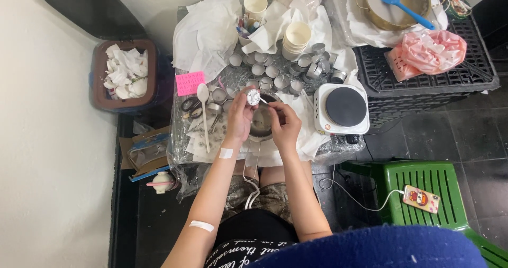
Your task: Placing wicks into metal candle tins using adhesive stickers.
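Left hand (239,118) up over the table, fingers wrapped round a small round metal cup (253,97), tipped so its pale inside faces the camera. Right hand (286,124) sits close beside it, fingertips pinched on a thin white stick (263,101) whose end reaches into the cup; it may be a wick, though it is too small to say for sure. Both hands hover right above a dark metal pot (263,121) with a wire handle running back toward the person.

The risk starts in that pinch: the stick is fine and the grip is light, so a slip could drop it into the pot below. The tilted cup could also slide out of the left fingers.

Further out, loose cups (275,69) crowd the table just behind the hands, so a careless elbow could scatter them. A white spoon (203,109) lies to the left, a hot plate (342,108) just right of the pot, near crumpled paper (206,32), which is a worry if the plate is warm.
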